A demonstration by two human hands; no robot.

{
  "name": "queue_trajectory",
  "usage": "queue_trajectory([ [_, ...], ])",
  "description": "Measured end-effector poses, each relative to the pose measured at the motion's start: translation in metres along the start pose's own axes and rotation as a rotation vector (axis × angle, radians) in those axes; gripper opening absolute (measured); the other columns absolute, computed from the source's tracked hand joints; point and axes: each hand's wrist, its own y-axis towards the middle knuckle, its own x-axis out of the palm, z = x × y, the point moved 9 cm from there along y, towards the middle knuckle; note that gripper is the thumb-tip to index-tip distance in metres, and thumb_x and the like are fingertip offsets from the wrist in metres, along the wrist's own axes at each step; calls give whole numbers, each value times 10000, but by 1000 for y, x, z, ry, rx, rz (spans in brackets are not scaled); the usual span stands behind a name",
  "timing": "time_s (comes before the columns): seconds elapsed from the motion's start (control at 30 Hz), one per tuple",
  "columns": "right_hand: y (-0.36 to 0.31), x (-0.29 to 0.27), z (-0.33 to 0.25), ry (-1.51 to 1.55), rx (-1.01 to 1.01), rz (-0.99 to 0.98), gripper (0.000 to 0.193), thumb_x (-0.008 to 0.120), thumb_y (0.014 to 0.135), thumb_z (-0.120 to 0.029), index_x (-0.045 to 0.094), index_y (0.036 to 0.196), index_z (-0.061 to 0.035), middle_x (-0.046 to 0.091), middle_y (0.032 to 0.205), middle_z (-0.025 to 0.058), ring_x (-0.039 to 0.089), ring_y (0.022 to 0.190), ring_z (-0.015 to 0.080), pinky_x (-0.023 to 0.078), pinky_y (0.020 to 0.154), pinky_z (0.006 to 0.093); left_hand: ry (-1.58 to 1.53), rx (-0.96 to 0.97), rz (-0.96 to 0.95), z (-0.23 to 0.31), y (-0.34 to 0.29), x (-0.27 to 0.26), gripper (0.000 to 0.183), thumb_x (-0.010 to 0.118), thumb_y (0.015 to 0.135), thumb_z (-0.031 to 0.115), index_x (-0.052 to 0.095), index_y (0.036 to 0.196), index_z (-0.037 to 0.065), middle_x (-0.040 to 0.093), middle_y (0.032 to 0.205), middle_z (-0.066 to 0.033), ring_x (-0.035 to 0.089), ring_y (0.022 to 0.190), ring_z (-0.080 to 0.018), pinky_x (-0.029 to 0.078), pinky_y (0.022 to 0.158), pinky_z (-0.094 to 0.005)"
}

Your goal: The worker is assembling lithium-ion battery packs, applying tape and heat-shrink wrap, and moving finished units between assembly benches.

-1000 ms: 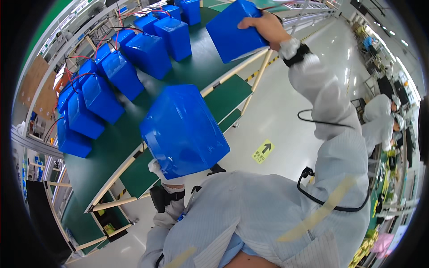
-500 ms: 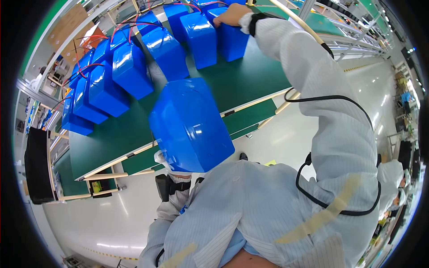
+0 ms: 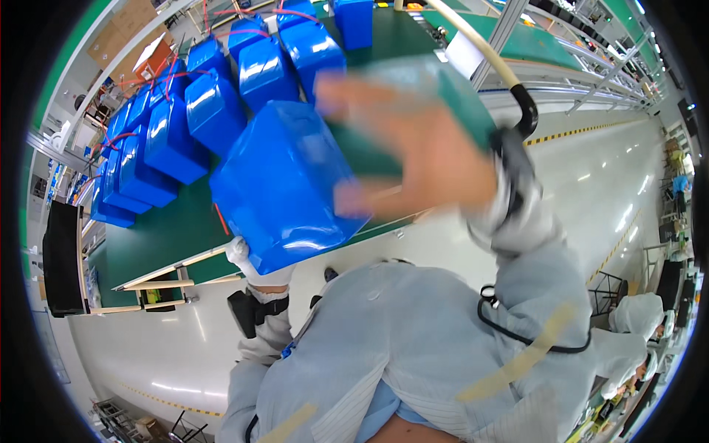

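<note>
Glossy pale grey floor (image 3: 185, 354) spreads beneath a dark green tabletop (image 3: 162, 240) edged with cream-coloured tubing. On that tabletop, ahead and to your left, shiny blue rectangular packs (image 3: 173, 140) stand close together in rows, thin red and black wires at their upper ends; one separate shiny blue pack (image 3: 353, 22) stands apart near the far side.

Your left hand (image 3: 245, 267), in a white glove, grasps a large glossy blue block (image 3: 284, 184) at its lower left corner, partly hidden beneath it. You have this block in front of you, over the tabletop's near edge. Your right hand (image 3: 436, 155), blurred, is released and spread wide beside the block's right side; its thumb overlaps the block in view, but you cannot tell whether they touch. Around your left wrist sits a black fabric strap (image 3: 272, 306). Yellow-and-black floor tape (image 3: 576, 133) runs off to your right.
</note>
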Motion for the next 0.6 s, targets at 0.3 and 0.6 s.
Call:
queue_trajectory([
  [0.3, -92, 16, 27, -715, 157, 208, 830, 852, 597, -245, 530, 1355, -135, 466, 1446, 181, 469, 1287, 411, 380, 986, 622, 501, -287, 144, -96, 106, 114, 471, 630, 881, 156, 487, 1299, -8, 602, 1203, -142, 622, 1083, -239, 507, 958, -357],
  [0.6, -107, 8, 167, -58, 679, 580, 992, 885, 570, -221, 369, 1382, 20, 527, 1304, 256, 562, 1161, 415, 466, 967, 464, 1163, -402, 15, -133, 209, 167, 525, 794, 817, 306, 623, 1217, 11, 676, 1129, -114, 677, 983, -230, 556, 846, -351],
])
